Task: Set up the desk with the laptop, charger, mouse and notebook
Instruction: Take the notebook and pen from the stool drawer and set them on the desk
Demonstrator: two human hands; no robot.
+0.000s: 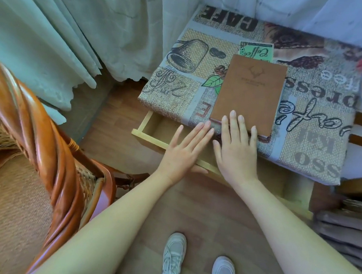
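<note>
Your right hand (pixel 237 153) lies flat, grip spread, fingertips on the near edge of the brown notebook (pixel 249 94) at the worktop's (pixel 316 128) front edge. Your left hand (pixel 184 152) hovers flat beside it, fingers straight, over the open drawer (pixel 155 128).

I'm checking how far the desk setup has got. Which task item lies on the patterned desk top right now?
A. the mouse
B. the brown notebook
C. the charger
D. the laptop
B: only the brown notebook lies on the desk top, with the fingertips of the right hand on its near edge; no laptop, mouse or charger shows on it.
</note>
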